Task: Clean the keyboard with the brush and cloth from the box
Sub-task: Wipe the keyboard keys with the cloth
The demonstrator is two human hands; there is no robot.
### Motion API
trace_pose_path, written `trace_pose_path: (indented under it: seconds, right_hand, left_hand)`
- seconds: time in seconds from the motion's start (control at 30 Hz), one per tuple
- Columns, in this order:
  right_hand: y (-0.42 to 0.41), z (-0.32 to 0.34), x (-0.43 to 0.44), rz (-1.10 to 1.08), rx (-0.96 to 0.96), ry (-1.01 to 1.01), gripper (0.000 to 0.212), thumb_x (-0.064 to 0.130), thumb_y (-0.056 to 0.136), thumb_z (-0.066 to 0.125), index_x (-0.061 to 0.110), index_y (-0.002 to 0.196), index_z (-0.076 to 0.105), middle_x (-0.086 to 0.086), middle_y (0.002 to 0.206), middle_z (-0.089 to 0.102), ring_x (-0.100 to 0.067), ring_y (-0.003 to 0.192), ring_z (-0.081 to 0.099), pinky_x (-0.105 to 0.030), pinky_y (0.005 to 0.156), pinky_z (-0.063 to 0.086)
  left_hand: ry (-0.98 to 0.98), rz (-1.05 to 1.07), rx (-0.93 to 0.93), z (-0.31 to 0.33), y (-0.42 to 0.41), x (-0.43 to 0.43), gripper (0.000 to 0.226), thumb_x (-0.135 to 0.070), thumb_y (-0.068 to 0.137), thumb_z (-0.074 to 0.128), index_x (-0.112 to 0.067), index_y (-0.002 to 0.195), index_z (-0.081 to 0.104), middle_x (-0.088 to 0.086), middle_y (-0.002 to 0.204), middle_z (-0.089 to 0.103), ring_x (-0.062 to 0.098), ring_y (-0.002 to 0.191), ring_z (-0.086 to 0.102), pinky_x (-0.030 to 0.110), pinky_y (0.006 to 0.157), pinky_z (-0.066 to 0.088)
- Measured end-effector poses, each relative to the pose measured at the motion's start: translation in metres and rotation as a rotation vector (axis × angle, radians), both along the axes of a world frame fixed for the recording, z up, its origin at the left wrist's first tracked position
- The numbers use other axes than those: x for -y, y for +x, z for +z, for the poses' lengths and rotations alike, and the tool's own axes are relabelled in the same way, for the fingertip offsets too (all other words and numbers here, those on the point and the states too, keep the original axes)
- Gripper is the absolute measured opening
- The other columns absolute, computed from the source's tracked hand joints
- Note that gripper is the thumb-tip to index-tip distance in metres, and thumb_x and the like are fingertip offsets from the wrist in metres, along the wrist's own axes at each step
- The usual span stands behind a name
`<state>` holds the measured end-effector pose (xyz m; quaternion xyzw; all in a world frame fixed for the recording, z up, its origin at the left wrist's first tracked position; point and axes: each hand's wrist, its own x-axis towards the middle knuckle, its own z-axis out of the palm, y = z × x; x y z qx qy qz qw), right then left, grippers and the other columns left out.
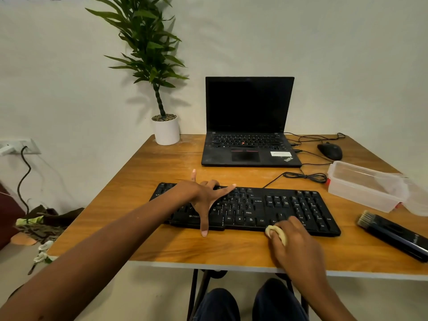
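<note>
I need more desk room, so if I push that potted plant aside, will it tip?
Possibly. The potted plant has a tall leafy stem above a small white pot, so it looks top-heavy; push low. The pot seems smooth on the wooden table, so it would probably slide.

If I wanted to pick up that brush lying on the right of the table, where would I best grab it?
Probably the middle of its dark handle, from above. The brush lies flat on the table with its bristles pointing toward the keyboard, leaving both long sides free for thumb and fingers. The right hand, nearest, holds the cloth now.
</note>
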<state>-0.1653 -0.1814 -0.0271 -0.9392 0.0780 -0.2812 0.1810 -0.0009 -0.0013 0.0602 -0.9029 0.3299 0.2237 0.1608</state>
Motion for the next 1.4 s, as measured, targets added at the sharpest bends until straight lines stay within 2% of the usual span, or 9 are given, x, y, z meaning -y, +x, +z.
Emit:
trace_pose_path:
  seconds: [0.13,0.27,0.37,0.43,0.67,0.83,0.97,1.17,1.4]
  right_hand:
    - [0.021,0.005,-0.045,0.124,-0.054,0.024,0.017,0.026,0.085,0.066,0.017,0.1,0.065,0.005,0.1,0.056,-0.005,0.068,0.047,-0.008,0.05,0.025]
    - [0.029,0.005,-0.071,0.17,0.072,0.013,0.012,0.03,0.071,0.068,0.021,0.08,0.066,0.007,0.083,0.059,-0.005,0.052,0.055,-0.012,0.039,0.033]
    - [0.023,-0.001,-0.058,0.158,0.158,0.036,0.014,0.03,0.076,0.061,0.019,0.082,0.067,0.006,0.081,0.057,-0.005,0.052,0.054,-0.012,0.039,0.036]
    - [0.016,-0.003,-0.043,0.118,0.203,0.067,0.018,0.032,0.081,0.055,0.018,0.084,0.067,0.006,0.081,0.056,-0.005,0.053,0.052,-0.006,0.041,0.029]
    - [0.021,-0.004,-0.045,0.101,0.166,-0.019,0.011,0.024,0.075,0.071,0.016,0.079,0.065,0.004,0.079,0.056,-0.001,0.052,0.043,-0.001,0.047,0.014]
    - [0.034,-0.002,-0.077,0.162,0.1,-0.08,0.027,0.025,0.059,0.086,0.02,0.08,0.068,0.005,0.081,0.06,-0.004,0.05,0.053,-0.008,0.045,0.026]
    - [0.017,-0.007,-0.035,0.145,0.055,-0.098,0.03,0.021,0.059,0.086,0.023,0.083,0.069,0.008,0.082,0.055,-0.001,0.052,0.042,-0.003,0.045,0.011]
    - [-0.015,-0.005,0.032,-0.037,0.032,-0.029,0.035,0.008,0.058,0.087,0.015,0.089,0.072,-0.001,0.084,0.057,-0.006,0.059,0.045,-0.009,0.042,0.031]
    - [0.017,-0.001,-0.015,0.271,0.053,-0.161,0.033,0.016,0.057,0.086,0.023,0.08,0.064,0.006,0.078,0.05,-0.005,0.055,0.046,-0.004,0.046,0.012]
  left_hand:
    - [0.008,0.005,0.013,0.0,0.0,0.002,0.142,-0.052,0.057,0.084,-0.044,0.138,-0.033,0.008,0.158,-0.01,0.03,0.145,-0.01,0.068,0.101,-0.022]
    - [0.0,0.01,0.002,-0.001,0.002,-0.001,0.142,-0.054,0.057,0.084,-0.045,0.138,-0.033,0.007,0.158,-0.014,0.03,0.145,-0.012,0.065,0.099,-0.025]
    - [0.0,0.006,0.005,0.0,0.0,-0.001,0.142,-0.054,0.056,0.084,-0.044,0.138,-0.032,0.004,0.158,-0.014,0.027,0.146,-0.011,0.064,0.1,-0.024]
    - [-0.003,0.002,0.007,0.001,-0.001,-0.001,0.141,-0.054,0.057,0.083,-0.044,0.138,-0.032,0.004,0.158,-0.013,0.028,0.146,-0.01,0.064,0.1,-0.025]
    - [-0.021,-0.002,0.013,0.0,-0.001,-0.002,0.14,-0.055,0.057,0.083,-0.044,0.139,-0.03,0.006,0.158,-0.009,0.03,0.145,-0.009,0.068,0.102,-0.021]
    - [-0.025,-0.013,0.02,-0.002,0.001,-0.003,0.141,-0.057,0.057,0.083,-0.043,0.14,-0.03,0.005,0.158,-0.01,0.028,0.145,-0.01,0.065,0.099,-0.026]
    - [-0.031,-0.007,-0.006,-0.001,0.002,-0.004,0.141,-0.056,0.056,0.083,-0.044,0.139,-0.03,0.003,0.158,-0.013,0.027,0.145,-0.011,0.064,0.099,-0.026]
    - [-0.041,-0.019,-0.021,-0.002,0.005,-0.004,0.14,-0.055,0.056,0.083,-0.045,0.139,-0.03,0.003,0.158,-0.014,0.029,0.145,-0.012,0.065,0.099,-0.026]
    - [-0.025,-0.014,-0.022,0.0,0.002,-0.003,0.139,-0.054,0.057,0.083,-0.045,0.14,-0.028,0.002,0.158,-0.012,0.028,0.145,-0.01,0.066,0.102,-0.023]
